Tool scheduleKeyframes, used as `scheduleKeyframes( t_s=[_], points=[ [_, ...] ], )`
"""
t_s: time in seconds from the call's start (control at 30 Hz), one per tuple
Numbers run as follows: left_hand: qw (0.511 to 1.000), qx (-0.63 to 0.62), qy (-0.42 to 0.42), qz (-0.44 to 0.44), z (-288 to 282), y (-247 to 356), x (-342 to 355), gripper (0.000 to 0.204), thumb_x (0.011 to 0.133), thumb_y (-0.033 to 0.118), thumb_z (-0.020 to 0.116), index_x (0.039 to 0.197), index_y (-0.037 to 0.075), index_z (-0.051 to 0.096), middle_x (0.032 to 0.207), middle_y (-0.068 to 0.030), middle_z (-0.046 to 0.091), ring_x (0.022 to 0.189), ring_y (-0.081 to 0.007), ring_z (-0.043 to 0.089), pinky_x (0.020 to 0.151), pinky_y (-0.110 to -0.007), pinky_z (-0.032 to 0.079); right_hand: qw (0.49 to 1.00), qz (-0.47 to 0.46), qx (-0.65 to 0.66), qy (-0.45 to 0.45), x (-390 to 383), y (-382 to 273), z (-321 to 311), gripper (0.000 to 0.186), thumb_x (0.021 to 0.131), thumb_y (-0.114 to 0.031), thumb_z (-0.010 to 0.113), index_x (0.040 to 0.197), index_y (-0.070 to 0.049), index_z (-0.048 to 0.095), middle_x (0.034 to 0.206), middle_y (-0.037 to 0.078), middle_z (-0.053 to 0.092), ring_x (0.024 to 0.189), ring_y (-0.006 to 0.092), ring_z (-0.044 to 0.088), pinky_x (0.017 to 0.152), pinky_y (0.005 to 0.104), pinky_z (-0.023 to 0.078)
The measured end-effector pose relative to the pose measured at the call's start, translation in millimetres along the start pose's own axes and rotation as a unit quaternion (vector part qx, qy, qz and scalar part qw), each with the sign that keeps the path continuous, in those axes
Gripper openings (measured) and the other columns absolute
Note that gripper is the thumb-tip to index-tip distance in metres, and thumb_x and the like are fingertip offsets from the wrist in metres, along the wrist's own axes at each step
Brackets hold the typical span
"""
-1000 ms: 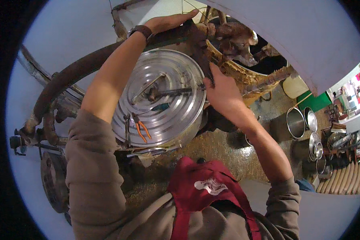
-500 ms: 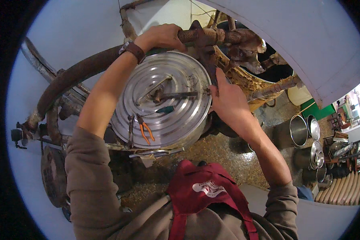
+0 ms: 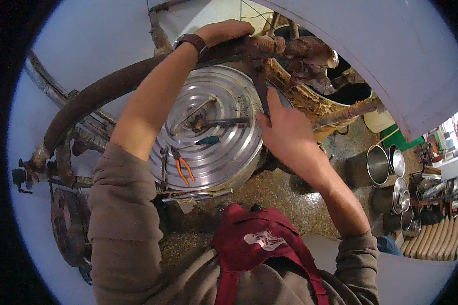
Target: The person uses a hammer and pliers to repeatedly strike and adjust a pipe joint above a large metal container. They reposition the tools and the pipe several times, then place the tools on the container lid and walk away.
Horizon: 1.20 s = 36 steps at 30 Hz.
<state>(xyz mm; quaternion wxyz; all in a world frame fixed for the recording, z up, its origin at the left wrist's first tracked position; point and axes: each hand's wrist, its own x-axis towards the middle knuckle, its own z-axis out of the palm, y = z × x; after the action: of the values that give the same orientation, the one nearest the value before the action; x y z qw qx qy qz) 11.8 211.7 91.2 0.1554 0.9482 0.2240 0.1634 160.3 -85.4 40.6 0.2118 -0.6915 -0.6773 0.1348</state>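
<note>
A dark, rusty pipe wrench (image 3: 259, 84) sits across a thick brown pipe (image 3: 122, 80) at the far side. My left hand (image 3: 226, 31) is closed over the top of the wrench's head, its fingertips partly hidden. My right hand (image 3: 290, 133) grips the near end of the wrench handle, one finger stretched along it. Below my arms is a large ridged metal lid (image 3: 224, 157) on a pot. Orange-handled pliers (image 3: 184, 170), a screwdriver with a teal handle (image 3: 208, 140), a dark bar-shaped tool (image 3: 226, 122) and another thin tool (image 3: 164, 165) lie on it.
Rusty pipe joints (image 3: 310, 48) continue to the right, above a crusted vat (image 3: 310, 99). A curved white panel (image 3: 371, 40) overhangs at the upper right. Metal pots (image 3: 364, 168) stand on the speckled floor (image 3: 295, 201). A round metal unit (image 3: 66, 223) is at the left.
My left hand has slid right from the pipe onto the wrench's head. The right hand and the wrench handle have shifted slightly left and nearer.
</note>
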Motion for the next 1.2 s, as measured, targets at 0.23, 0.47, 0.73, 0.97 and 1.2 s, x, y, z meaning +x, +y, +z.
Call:
scheduleKeyframes(
  t_s=[0.23, 0.47, 0.73, 0.97, 1.2],
  points=[
    [0.99, 0.017, 0.0, -0.139, 9, -12, 15, 0.034, 0.106, 0.024, 0.046, 0.122, 0.003, 0.067, 0.112, -0.0177, 0.076, 0.101, -0.0324, 0.071, 0.094, -0.042, 0.055, 0.974, -0.047, 0.199, 0.099, 47, 4, 15, 0.048, 0.099, -0.027, 0.068, 0.13, 0.008, 0.057, 0.11, 0.033, 0.073, 0.098, 0.0492, 0.073, 0.089, 0.0549, 0.056],
    [0.992, -0.006, 0.017, -0.123, 13, -5, 16, 0.042, 0.105, 0.033, 0.045, 0.114, 0.001, 0.071, 0.107, -0.0163, 0.076, 0.094, -0.0276, 0.069, 0.088, -0.04, 0.053, 0.981, -0.022, -0.032, 0.189, 67, -9, 6, 0.046, 0.102, -0.042, 0.065, 0.104, 0.004, 0.065, 0.093, 0.028, 0.075, 0.091, 0.0454, 0.076, 0.08, 0.0578, 0.06],
    [0.994, -0.025, 0.016, -0.105, 16, -23, 21, 0.042, 0.102, 0.038, 0.048, 0.113, 0.004, 0.069, 0.109, -0.0227, 0.076, 0.091, -0.0344, 0.071, 0.085, -0.045, 0.054, 0.962, -0.051, -0.059, 0.261, 75, -18, 21, 0.047, 0.102, -0.042, 0.063, 0.105, 0.004, 0.067, 0.083, 0.029, 0.074, 0.083, 0.0476, 0.075, 0.076, 0.057, 0.06],
    [0.972, 0.232, 0.042, -0.018, 23, -11, 6, 0.031, 0.105, 0.04, 0.05, 0.132, 0.034, 0.064, 0.111, -0.0245, 0.072, 0.097, -0.0453, 0.071, 0.083, -0.053, 0.056, 0.971, 0.032, -0.018, 0.238, 73, -3, 67, 0.046, 0.108, -0.044, 0.054, 0.101, 0.0, 0.066, 0.085, 0.025, 0.075, 0.08, 0.0452, 0.076, 0.075, 0.0572, 0.059],
    [0.99, 0.126, 0.051, 0.04, 16, -6, 7, 0.032, 0.113, 0.026, 0.043, 0.142, 0.015, 0.052, 0.1, -0.0234, 0.074, 0.092, -0.0351, 0.07, 0.078, -0.049, 0.055, 0.963, 0.047, -0.033, 0.265, 80, -10, 29, 0.055, 0.111, -0.048, 0.043, 0.101, 0.0, 0.068, 0.09, 0.029, 0.075, 0.089, 0.0494, 0.074, 0.085, 0.0616, 0.056]
  ],
)
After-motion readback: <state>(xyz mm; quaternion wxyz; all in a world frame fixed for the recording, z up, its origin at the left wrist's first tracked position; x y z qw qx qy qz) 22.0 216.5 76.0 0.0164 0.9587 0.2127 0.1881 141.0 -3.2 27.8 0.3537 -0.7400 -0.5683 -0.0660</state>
